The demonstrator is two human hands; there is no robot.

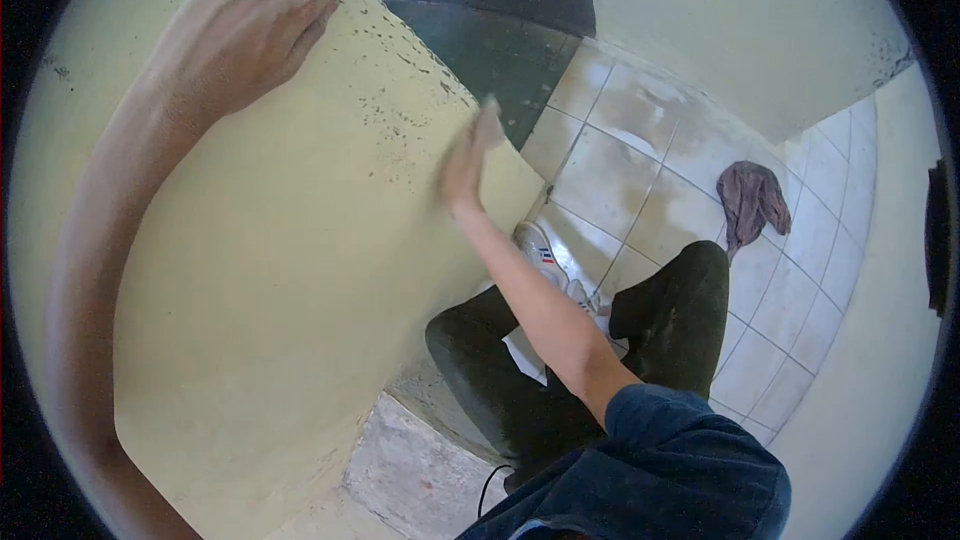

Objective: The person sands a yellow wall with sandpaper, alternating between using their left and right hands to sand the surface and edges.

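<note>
My left hand (270,25) lies on the pale yellow wall (280,240) at the upper left, with its fingers stretched toward the wall's chipped top edge; nothing shows in it. Lower along that edge is my right hand (468,162), slightly blurred by motion. Its fingers look extended, against or just over the yellow surface, and no object can be seen in it. Dark flecks and peeled paint (400,120) mark the wall between the two hands.
White floor tiles (600,175) with brown stains spread to the right, with a crumpled brownish cloth (750,202) on them. A dark green floor area (480,50) lies beyond the edge. My knees and shoes are below, beside a rough pale block (420,460).
</note>
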